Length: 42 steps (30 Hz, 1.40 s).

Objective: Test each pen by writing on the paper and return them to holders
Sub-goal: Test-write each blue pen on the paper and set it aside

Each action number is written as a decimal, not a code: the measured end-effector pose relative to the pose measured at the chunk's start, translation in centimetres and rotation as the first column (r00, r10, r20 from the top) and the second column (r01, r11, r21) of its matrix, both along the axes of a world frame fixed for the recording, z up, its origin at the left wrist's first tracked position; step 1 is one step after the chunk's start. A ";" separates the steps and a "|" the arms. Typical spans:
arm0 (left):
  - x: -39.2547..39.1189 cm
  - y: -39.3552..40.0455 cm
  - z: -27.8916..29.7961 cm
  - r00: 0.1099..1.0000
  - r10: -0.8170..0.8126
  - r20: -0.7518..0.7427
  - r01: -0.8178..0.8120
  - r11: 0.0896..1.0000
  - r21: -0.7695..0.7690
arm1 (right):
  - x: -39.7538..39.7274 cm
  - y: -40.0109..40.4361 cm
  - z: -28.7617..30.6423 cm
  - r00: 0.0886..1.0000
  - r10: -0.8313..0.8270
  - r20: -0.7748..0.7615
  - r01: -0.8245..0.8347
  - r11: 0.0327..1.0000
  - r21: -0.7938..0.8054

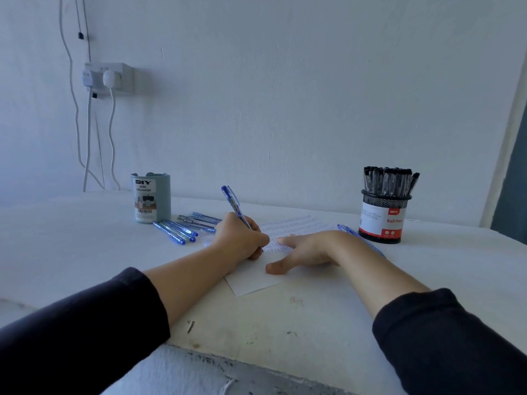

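The left hand (241, 238) is curled into a writing fist, fingers wrapped tight round a blue pen (235, 205) whose clicker end leans up and away toward the wall. Its tip comes down at the paper (256, 283) just under the knuckles, though the fingers hide the exact point of contact, so I can't swear it is touching. The forearm lies across the white table (85, 238), dark sleeve pushed up past the wrist.

The right hand (310, 250) lies flat and spread on the same sheet, fingers straight, thumb stretched toward the near corner, pinning the paper down and holding nothing. Its forearm also rests on the table.

The paper is white, set at an angle, with one corner jutting toward the table's near edge. Rows of small blue marks fill its far half.

A loose cluster of blue pens (182, 229) lies on the table left of the writing hand, just beside a pale blue desk organizer (151, 198) labelled DIY. Another blue pen (346, 228) lies behind the right wrist, partly hidden by it. Further right stands a black mesh pen holder (383, 218) with a red and white label, packed with upright black-capped pens (389, 181).

On the wall at the left, a socket (109, 78) has white plugs in it, with cables hanging down.
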<state>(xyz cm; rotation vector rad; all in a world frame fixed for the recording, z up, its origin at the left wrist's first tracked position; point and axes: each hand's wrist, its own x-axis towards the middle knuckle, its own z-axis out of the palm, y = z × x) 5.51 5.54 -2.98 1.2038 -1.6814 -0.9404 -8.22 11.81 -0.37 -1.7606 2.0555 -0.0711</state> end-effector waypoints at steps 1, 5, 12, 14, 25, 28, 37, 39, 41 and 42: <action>0.0 0.0 0.0 1.000 0.004 0.003 -0.004 1.000 -0.002 | 0.0 0.0 0.0 1.000 0.001 -0.001 -0.001 1.000 0.000; 0.0 0.0 0.0 1.000 0.009 0.004 -0.008 1.000 -0.003 | 0.0 -0.1 -0.1 1.000 0.002 -0.004 -0.002 1.000 0.003; -0.1 0.0 0.1 1.000 0.024 -0.006 -0.024 1.000 0.010 | -0.1 -0.2 -0.1 1.000 0.005 -0.012 -0.005 1.000 0.008; -0.1 0.0 0.1 1.000 0.023 0.001 -0.023 1.000 0.014 | -0.1 -0.2 -0.1 1.000 0.007 -0.014 -0.007 1.000 0.009; -0.2 0.1 0.1 1.000 0.030 0.006 -0.031 0.999 0.009 | -0.1 -0.2 0.0 1.000 0.010 -0.013 -0.010 1.000 0.010; -0.2 0.2 0.2 1.000 0.016 0.002 -0.016 1.000 0.013 | -0.1 -0.2 -0.1 1.000 0.012 -0.017 -0.012 1.000 0.013; -0.1 0.2 0.1 1.000 0.016 0.018 -0.016 1.000 -0.007 | -0.1 -0.2 -0.1 1.000 0.012 -0.024 -0.012 1.000 0.012; -0.1 0.2 0.1 1.000 0.014 0.015 -0.014 1.000 -0.013 | -0.1 -0.2 -0.1 1.000 0.010 -0.026 -0.010 1.000 0.011; -0.1 0.3 0.1 1.000 0.003 0.013 -0.003 1.000 -0.012 | -0.1 -0.3 -0.1 1.000 0.010 -0.028 -0.010 1.000 0.013; -0.1 0.3 0.1 1.000 -0.007 0.014 0.007 1.000 -0.010 | -0.1 -0.3 -0.1 0.999 0.012 -0.032 -0.012 1.000 0.014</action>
